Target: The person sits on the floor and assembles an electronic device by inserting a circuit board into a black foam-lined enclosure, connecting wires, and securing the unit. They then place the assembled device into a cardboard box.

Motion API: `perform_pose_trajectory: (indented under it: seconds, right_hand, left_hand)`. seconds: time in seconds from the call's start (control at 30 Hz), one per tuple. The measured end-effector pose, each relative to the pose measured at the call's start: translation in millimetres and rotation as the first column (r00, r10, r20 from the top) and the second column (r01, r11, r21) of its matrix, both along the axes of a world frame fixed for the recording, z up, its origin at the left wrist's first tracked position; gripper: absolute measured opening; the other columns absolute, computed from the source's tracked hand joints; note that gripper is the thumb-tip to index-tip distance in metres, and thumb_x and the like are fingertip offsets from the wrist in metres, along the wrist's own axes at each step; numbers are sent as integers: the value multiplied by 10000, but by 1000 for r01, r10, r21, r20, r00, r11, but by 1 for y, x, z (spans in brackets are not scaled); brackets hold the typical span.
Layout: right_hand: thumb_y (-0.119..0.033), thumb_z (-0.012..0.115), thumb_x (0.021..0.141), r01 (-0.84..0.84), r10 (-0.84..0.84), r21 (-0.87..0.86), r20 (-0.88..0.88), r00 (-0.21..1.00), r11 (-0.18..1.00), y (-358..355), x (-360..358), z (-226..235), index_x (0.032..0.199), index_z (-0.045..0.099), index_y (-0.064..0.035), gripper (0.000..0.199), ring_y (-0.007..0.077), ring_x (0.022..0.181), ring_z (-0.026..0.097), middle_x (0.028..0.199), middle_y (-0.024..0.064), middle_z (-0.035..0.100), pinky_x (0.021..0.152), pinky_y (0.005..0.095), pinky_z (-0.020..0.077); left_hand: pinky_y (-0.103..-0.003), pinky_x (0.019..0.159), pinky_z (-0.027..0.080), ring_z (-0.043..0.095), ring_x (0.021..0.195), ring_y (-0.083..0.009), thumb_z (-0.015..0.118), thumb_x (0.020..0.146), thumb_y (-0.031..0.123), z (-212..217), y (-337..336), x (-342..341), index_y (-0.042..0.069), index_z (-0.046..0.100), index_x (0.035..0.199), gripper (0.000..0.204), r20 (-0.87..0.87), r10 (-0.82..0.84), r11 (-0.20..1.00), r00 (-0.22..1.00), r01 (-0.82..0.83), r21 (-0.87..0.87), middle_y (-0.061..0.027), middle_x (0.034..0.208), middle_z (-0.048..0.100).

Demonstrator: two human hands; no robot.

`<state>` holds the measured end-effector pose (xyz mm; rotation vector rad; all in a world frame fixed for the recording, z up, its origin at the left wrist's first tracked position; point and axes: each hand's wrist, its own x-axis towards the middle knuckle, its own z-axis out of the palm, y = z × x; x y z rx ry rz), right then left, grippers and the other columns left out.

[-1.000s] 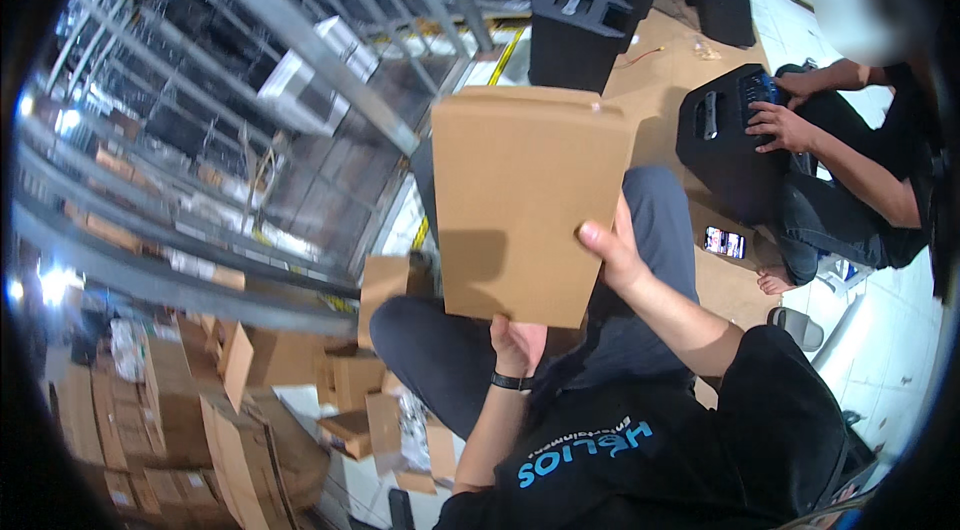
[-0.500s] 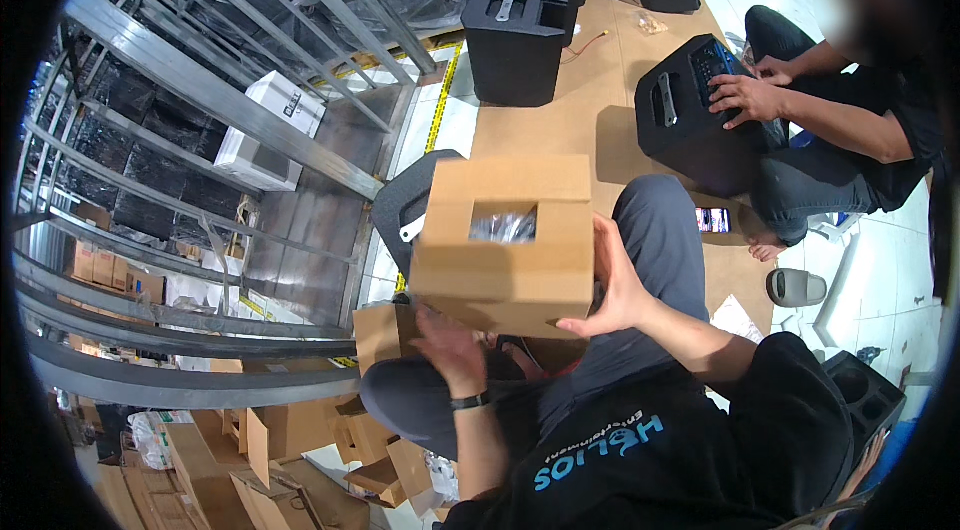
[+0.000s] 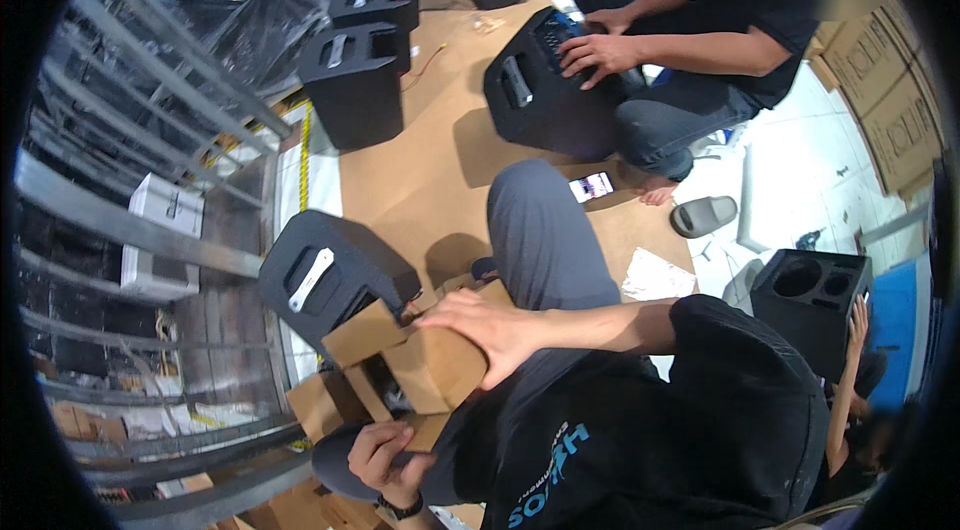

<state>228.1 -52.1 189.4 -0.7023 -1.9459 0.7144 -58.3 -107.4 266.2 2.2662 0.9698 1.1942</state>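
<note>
A small brown cardboard box (image 3: 435, 370) sits tilted over my lap, its end flaps spread apart. Through the opening I see a dark inside with something greyish, too shaded to name. My right hand (image 3: 490, 330) is closed around the box's upper side, thumb and fingers spread over its faces. Lower down, my left hand (image 3: 388, 460) pinches the edge of a bottom flap. Just beyond the box stands a black speaker cabinet (image 3: 340, 275) with a silver handle.
Across from me a person works on another black speaker cabinet (image 3: 545, 90). Several more cabinets (image 3: 352, 85) stand at the far left. A metal rail cage (image 3: 140, 210) runs along my left. A phone (image 3: 591, 187), a grey slipper (image 3: 704, 217) and another person's speaker cabinet (image 3: 805, 305) are at right.
The box has come down toward my lap and turned, so its opened flaps now show. My left hand has moved onto a flap. The view has shifted to the right.
</note>
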Motion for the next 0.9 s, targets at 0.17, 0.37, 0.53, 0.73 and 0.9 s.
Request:
perform_pose_trajectory:
  seconds: [0.17, 0.37, 0.53, 0.73, 0.9]
  right_hand:
    - [-452, 808, 518, -194, 132, 233, 260, 957, 953, 20, 1, 31, 1514, 435, -55, 1135, 313, 1061, 545, 1173, 114, 564, 856, 407, 408]
    - [-660, 821, 455, -434, 213, 414, 481, 851, 800, 48, 0, 87, 1541, 460, -237, 1220, 324, 1030, 598, 1157, 121, 600, 835, 426, 440]
    - [-509, 759, 488, -640, 285, 401, 653, 702, 656, 63, -7, 134, 1447, 591, -355, 987, 341, 950, 614, 1105, 148, 615, 800, 418, 460]
    - [-538, 783, 568, -684, 290, 108, 850, 440, 721, 68, -10, 177, 1485, 541, -370, 962, 398, 1054, 641, 1193, 176, 619, 869, 495, 507]
    - [-533, 803, 604, -643, 337, -47, 879, 336, 764, 71, -21, 197, 1546, 469, -301, 1026, 387, 1051, 673, 1156, 183, 706, 889, 479, 526]
  left_hand:
    - [-314, 821, 544, 652, 984, -199, 704, 946, 84, -12, -9, -5, -36, 638, 1105, 210, -2, 70, 731, 998, -53, -681, -142, 1174, 620]
    - [-367, 959, 531, 647, 1136, -248, 855, 791, 100, -34, -13, 12, -43, 506, 1341, 667, 109, 82, 750, 991, 11, -662, -164, 1333, 553]
    - [-371, 932, 526, 672, 1053, -240, 760, 892, 171, -57, -12, 33, -46, 599, 1242, 442, 104, 176, 877, 979, -108, -469, -133, 1135, 671]
    - [-371, 920, 526, 670, 1038, -236, 741, 904, 174, -73, -4, 56, -44, 607, 1221, 407, 132, 207, 850, 969, -111, -515, -126, 1105, 672]
    - [-370, 910, 526, 669, 1025, -232, 725, 914, 178, -86, 3, 68, -43, 614, 1202, 380, 159, 230, 844, 960, -115, -524, -119, 1079, 674]
